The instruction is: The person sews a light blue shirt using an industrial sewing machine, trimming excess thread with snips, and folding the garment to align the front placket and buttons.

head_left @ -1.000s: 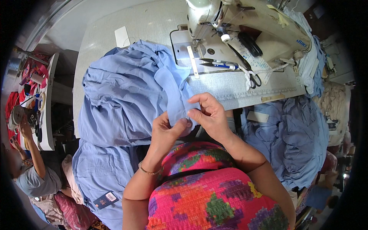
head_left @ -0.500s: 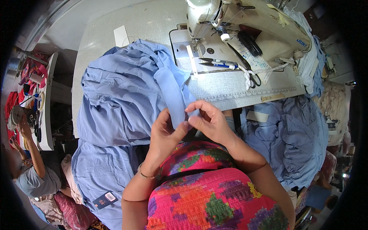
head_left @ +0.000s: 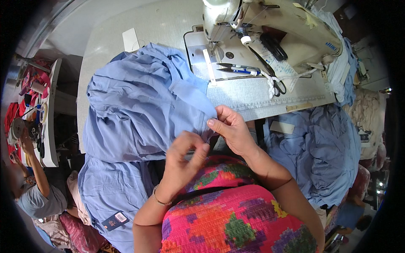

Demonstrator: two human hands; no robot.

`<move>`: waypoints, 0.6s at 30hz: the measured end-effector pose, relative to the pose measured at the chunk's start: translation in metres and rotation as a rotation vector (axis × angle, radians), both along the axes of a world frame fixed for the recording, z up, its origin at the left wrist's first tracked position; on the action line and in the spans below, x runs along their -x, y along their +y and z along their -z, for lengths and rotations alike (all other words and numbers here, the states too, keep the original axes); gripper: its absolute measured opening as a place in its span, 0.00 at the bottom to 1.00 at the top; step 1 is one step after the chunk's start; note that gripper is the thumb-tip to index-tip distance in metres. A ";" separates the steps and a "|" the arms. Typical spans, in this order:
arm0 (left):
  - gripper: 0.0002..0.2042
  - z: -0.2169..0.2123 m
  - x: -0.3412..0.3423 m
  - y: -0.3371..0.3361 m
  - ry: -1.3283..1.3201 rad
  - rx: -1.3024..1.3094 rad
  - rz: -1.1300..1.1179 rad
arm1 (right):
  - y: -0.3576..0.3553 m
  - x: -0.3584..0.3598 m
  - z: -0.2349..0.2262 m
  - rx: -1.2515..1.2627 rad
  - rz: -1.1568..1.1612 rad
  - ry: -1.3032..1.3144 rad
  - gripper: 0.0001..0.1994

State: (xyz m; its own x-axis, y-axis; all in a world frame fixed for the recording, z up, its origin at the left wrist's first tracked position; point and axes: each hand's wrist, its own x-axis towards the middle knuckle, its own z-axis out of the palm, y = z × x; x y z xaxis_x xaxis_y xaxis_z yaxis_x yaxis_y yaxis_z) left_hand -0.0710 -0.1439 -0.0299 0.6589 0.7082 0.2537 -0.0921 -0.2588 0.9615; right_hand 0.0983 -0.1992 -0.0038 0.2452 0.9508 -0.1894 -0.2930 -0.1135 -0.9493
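Observation:
A light blue garment [head_left: 130,101] lies bunched on the table's left part. Its flat band [head_left: 195,98] stretches toward me, and my right hand [head_left: 231,128] pinches the band's near end between thumb and fingers. Just left of that end and lower, my left hand [head_left: 184,154] is closed, thumb tip against the curled fingers. Whether a thread or a bit of cloth is in that pinch cannot be made out. Beyond the band stands a sewing machine [head_left: 221,23], its needle area over a metal plate [head_left: 196,52].
Scissors [head_left: 276,84], thread snips [head_left: 236,68] and a white cord [head_left: 301,76] lie right of the needle. A ruler strip [head_left: 270,102] runs along the table edge. More blue garments [head_left: 314,152] heap at right; another with a tag [head_left: 116,220] hangs lower left. A co-worker's arm [head_left: 37,164] reaches to a shelf.
My left hand has let go of the band and drawn down and left, its fingers curling. My right hand still pinches the band's end, which now slants further right.

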 end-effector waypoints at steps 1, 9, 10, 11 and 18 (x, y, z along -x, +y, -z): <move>0.08 0.000 0.000 0.002 -0.001 0.154 -0.040 | 0.000 -0.001 0.000 -0.002 -0.013 0.010 0.07; 0.05 -0.003 -0.017 0.012 -0.081 0.742 0.057 | 0.003 -0.002 0.000 0.015 -0.001 -0.011 0.08; 0.04 -0.002 -0.017 0.013 -0.089 0.736 0.066 | 0.003 -0.003 0.001 0.024 -0.001 -0.010 0.08; 0.04 -0.001 -0.017 0.013 -0.096 0.730 0.076 | 0.003 -0.003 0.000 0.019 -0.015 -0.032 0.09; 0.05 0.000 -0.013 0.018 -0.094 0.791 0.120 | 0.007 -0.005 0.003 0.024 -0.022 0.033 0.12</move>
State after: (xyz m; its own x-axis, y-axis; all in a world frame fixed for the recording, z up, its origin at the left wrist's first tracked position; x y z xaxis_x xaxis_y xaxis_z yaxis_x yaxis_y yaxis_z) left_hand -0.0576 -0.1255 -0.0298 0.7425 0.6269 -0.2359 -0.1652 0.5127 0.8425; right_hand 0.1034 -0.1920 -0.0064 0.2178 0.9509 -0.2198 -0.3210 -0.1429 -0.9362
